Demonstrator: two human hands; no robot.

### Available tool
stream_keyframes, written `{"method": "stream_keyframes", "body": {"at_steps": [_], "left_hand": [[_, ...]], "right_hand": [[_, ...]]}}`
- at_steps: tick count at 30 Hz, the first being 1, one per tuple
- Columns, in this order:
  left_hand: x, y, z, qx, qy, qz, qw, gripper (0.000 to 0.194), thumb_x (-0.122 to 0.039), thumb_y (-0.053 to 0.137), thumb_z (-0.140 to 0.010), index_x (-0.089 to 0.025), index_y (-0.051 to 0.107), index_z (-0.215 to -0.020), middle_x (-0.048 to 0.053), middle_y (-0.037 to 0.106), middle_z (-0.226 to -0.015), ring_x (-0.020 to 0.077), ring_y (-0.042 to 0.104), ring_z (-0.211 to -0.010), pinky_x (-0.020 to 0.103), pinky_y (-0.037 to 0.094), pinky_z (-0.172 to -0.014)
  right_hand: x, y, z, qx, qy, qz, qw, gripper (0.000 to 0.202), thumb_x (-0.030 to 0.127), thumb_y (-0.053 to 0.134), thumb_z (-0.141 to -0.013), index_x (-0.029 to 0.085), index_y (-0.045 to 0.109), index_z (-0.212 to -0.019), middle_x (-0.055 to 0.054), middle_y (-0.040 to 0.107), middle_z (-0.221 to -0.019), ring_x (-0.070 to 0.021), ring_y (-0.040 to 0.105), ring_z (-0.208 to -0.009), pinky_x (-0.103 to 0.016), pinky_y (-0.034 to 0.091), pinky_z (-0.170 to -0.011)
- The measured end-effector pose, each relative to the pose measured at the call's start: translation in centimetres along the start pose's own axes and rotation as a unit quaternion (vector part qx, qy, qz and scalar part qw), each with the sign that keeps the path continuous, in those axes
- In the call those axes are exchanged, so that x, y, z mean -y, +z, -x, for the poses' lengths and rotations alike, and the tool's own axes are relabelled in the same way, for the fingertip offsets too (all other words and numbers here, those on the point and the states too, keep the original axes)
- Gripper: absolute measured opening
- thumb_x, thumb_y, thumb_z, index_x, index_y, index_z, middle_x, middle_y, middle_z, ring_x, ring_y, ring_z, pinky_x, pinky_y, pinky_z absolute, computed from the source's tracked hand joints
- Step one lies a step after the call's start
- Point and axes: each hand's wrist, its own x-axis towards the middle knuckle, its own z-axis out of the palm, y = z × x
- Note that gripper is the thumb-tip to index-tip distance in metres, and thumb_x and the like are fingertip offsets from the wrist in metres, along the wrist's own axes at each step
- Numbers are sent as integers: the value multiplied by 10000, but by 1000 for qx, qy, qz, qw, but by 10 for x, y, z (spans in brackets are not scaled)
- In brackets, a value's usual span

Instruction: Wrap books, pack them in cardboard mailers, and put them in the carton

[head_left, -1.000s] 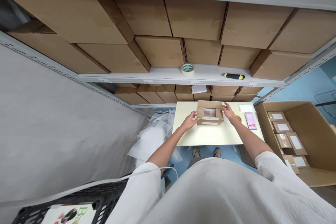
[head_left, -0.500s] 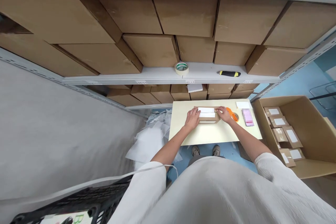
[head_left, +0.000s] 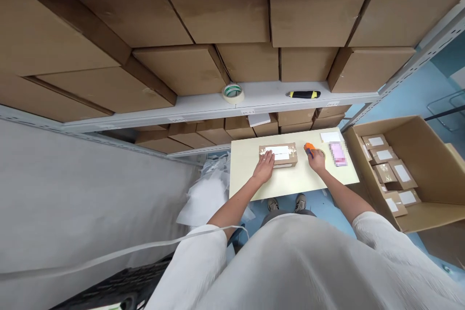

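A small brown cardboard box lies on the cream tabletop, with a white label and shiny clear tape on its upper face. My left hand rests flat on the left part of this box, fingers stretched out over the label's edge. To the right of the box, my right hand is closed around an orange tape dispenser. The tape roll shows only partly beside my fingers.
White cards and a pink blurred pack lie right of the dispenser. A large open carton holds several labelled boxes. The shelf carries a tape roll and a yellow-black cutter. White sheets lie left.
My right hand has left the box's right end, moved right and taken hold of the orange tape dispenser. My left hand stays on the box. The camera view has shifted.
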Motion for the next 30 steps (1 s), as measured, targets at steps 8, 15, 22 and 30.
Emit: {"method": "stream_keyframes", "body": {"at_steps": [8,15,22,30], "left_hand": [[1,2,-2,-5,-23,81,996,728,-153,449,-985,-138,350,-1706,213,328,-1780,348,210,-1696,618,224,-1357],[-1,1,1,-5,-31,68,997,636,-196,423,-1035,-144,409,-1668,197,366,-1768,332,264,-1682,560,260,-1353],[-1,0,2,-25,-24,72,997,596,-230,436,-1052,-170,464,-1644,184,397,-1755,342,315,-1662,570,293,-1341],[6,-3,-1,-38,1,91,995,593,-231,505,-1017,-173,512,-1607,194,413,-1743,358,348,-1645,594,314,-1327]], "right_hand": [[-25,-3,-1,85,89,40,992,289,425,665,-921,245,721,-1141,-154,651,-1106,-404,562,-1264,-584,410,-1066],[-25,-6,-2,87,69,22,994,320,432,573,-946,252,738,-1151,-162,689,-1079,-417,578,-1239,-617,352,-1079],[-1,-43,-12,63,104,-23,992,402,445,529,-928,223,748,-1182,-145,758,-1076,-394,640,-1147,-595,371,-1092],[67,-81,-30,155,-5,-272,950,365,532,567,-814,232,724,-950,-53,757,-987,-284,645,-995,-397,510,-905]]}}
